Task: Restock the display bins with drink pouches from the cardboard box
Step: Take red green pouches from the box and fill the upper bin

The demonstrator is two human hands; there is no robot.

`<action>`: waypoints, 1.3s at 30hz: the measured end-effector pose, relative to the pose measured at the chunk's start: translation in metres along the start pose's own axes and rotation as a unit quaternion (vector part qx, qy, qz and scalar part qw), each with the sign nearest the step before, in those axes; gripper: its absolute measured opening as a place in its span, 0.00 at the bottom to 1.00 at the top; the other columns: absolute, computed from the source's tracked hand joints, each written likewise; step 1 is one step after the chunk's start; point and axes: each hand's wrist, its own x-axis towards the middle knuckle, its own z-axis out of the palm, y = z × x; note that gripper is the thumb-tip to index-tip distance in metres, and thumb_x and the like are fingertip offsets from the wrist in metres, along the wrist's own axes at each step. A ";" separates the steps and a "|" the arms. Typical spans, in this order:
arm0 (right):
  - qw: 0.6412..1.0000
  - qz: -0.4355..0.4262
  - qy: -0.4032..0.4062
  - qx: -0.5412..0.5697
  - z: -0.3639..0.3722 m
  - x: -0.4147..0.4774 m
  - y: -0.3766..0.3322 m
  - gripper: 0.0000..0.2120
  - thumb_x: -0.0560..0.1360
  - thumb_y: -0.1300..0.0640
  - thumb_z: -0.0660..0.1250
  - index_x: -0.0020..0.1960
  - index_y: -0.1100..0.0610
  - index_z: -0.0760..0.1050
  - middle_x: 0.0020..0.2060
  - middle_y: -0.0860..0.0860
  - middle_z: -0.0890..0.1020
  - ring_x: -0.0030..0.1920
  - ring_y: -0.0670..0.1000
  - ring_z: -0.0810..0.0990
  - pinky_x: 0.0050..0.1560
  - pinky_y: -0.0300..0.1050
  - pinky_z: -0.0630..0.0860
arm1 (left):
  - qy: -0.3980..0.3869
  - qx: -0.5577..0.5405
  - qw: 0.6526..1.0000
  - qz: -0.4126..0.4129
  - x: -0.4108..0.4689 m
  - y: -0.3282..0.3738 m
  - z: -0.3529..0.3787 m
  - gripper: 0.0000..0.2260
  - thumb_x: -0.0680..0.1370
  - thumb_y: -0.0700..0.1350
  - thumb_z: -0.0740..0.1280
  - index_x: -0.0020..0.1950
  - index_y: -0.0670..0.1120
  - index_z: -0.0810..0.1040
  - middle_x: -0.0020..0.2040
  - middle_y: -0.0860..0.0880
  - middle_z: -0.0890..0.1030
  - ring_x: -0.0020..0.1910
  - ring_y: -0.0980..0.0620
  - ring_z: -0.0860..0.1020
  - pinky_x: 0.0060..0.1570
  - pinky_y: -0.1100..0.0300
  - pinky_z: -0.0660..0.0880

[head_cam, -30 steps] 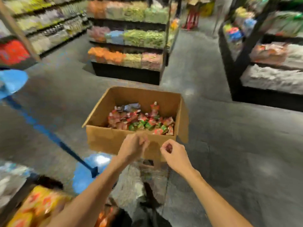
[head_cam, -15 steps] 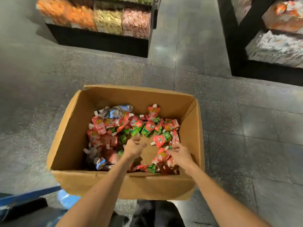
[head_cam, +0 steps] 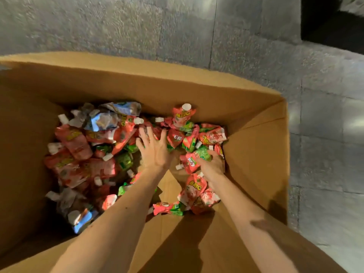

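An open cardboard box (head_cam: 137,83) fills most of the head view. Its bottom holds a loose heap of several drink pouches (head_cam: 78,142), mostly red and green with white caps, a few blue and white. Both my arms reach down into it. My left hand (head_cam: 154,148) lies flat with fingers spread on the pouches in the middle of the heap. My right hand (head_cam: 211,164) is curled around a red and green pouch (head_cam: 192,161) near the box's right wall. The display bins are out of view.
Grey tiled floor (head_cam: 197,26) surrounds the box beyond its far and right walls. A black shelf base (head_cam: 332,30) stands at the upper right corner. A bare patch of box bottom (head_cam: 169,186) shows between my forearms.
The view has dropped close over the box. Both hands went deeper into the pouches; the left spread flat on the heap, the right closed round a red and green pouch.
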 end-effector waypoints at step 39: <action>0.984 -0.025 -0.177 0.016 -0.023 -0.110 -0.016 0.35 0.75 0.54 0.73 0.77 0.58 0.61 0.75 0.53 0.65 0.71 0.54 0.68 0.62 0.59 0.75 | -0.033 -0.539 0.842 0.017 -0.152 -0.069 -0.119 0.06 0.73 0.45 0.75 0.50 0.50 0.84 0.60 0.55 0.81 0.62 0.56 0.77 0.61 0.52 0.73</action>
